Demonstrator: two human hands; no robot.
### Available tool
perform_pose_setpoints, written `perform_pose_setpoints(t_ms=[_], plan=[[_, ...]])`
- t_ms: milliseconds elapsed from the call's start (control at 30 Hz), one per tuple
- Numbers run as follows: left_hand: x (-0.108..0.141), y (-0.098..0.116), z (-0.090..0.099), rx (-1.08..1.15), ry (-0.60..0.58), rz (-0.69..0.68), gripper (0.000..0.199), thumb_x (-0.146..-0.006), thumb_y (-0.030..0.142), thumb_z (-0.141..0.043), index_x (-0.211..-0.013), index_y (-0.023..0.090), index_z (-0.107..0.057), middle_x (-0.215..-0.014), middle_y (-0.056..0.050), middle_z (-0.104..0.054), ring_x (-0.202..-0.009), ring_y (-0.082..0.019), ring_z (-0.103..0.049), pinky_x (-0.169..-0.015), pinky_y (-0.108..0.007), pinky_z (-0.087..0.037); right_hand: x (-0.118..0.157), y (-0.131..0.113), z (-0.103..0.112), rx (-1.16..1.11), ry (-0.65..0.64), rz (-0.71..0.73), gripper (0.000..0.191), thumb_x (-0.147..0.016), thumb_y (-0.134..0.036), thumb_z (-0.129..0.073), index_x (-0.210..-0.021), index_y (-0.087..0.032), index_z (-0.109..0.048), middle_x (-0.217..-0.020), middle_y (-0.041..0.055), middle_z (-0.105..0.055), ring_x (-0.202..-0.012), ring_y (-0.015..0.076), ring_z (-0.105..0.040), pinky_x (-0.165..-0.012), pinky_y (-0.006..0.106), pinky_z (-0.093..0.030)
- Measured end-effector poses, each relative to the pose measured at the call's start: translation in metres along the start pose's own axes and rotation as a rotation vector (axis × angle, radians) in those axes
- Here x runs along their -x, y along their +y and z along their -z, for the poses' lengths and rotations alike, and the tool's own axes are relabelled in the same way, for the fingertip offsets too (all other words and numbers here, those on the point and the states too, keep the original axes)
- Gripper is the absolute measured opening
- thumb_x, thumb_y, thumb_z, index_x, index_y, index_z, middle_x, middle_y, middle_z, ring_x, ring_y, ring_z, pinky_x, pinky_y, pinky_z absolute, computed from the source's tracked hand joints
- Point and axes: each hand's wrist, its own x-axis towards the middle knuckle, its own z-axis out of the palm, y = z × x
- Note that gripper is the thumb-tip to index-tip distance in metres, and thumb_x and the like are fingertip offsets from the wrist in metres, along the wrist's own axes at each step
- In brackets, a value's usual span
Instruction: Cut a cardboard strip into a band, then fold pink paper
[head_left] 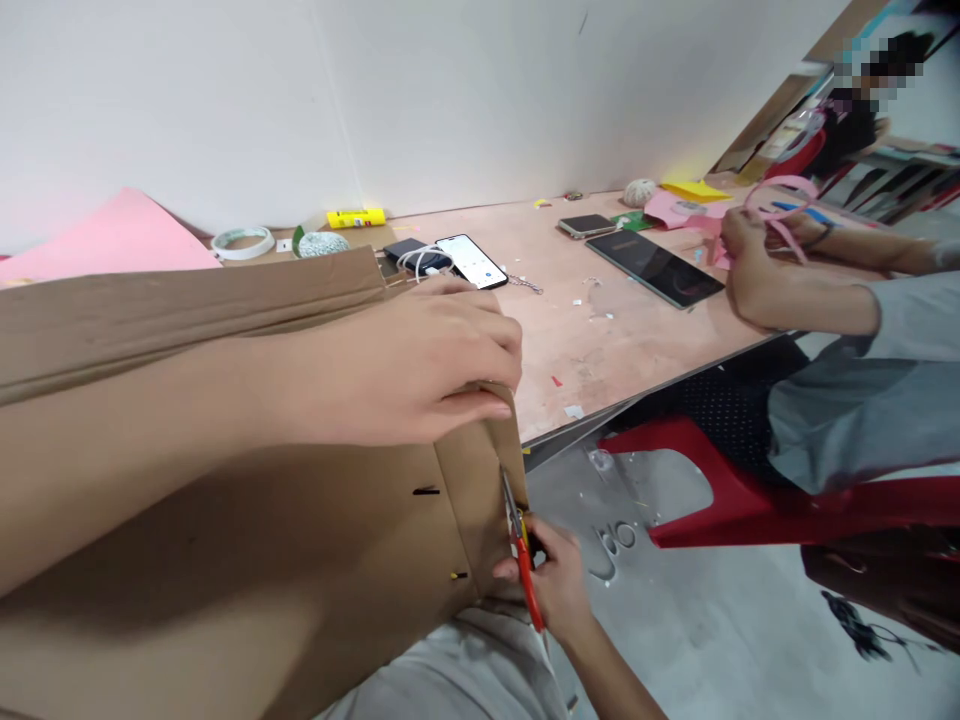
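Observation:
A large sheet of brown cardboard (322, 540) with fold lines leans across my lap and the table edge. Across its upper right corner lies my left hand (450, 350), thumb on the near face and fingers curled over the top edge. Low at the right edge, my right hand (553, 575) is closed round scissors (526, 575) with red handles. Their blades point up and meet the cardboard near its right edge. Two small slits show in the sheet, and something yellow pokes through the lower one.
A phone (472, 262), a tablet (652, 267), a glue stick (356, 217) and a tape roll (243, 242) lie on the table (555, 330). At right, a co-worker's hands (750, 260) hold a pink paper strip (784, 205). A red stool (697, 450) stands below.

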Motion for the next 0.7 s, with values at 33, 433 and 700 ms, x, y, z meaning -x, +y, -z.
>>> perform_pose_setpoints(t_ms=[33,433,700], plan=[[-0.002,0.001,-0.001,-0.002,-0.002,0.023,0.026,-0.107,0.030,-0.051,-0.095,0.026,-0.074,-0.107,-0.001,-0.076,-0.102,-0.021,-0.065,-0.110,-0.039,-0.034,0.000,0.000,0.000,-0.001,-0.004,-0.005,0.053,-0.098,-0.066,-0.068,-0.075,-0.019,-0.059,-0.058,-0.0098,-0.046,-0.047,0.0081,-0.044,-0.046,0.022,-0.039],[-0.012,0.005,-0.003,0.055,-0.015,0.122,0.026,-0.104,0.029,-0.053,-0.094,0.024,-0.076,-0.095,-0.001,-0.076,-0.094,-0.021,-0.067,-0.091,-0.036,-0.042,0.003,0.000,0.003,-0.070,-0.070,-0.052,0.058,-0.099,-0.074,-0.061,-0.078,-0.019,-0.060,-0.061,-0.0084,-0.050,-0.050,0.0095,-0.048,-0.049,0.023,-0.041],[-0.017,0.007,-0.005,0.090,0.017,0.182,0.022,-0.101,0.025,-0.056,-0.087,0.024,-0.072,-0.091,0.001,-0.076,-0.091,-0.020,-0.068,-0.081,-0.033,-0.043,0.002,0.001,0.003,-0.091,-0.104,-0.102,0.059,-0.098,-0.075,-0.060,-0.079,-0.019,-0.061,-0.063,-0.0072,-0.052,-0.052,0.0103,-0.050,-0.050,0.024,-0.042]])
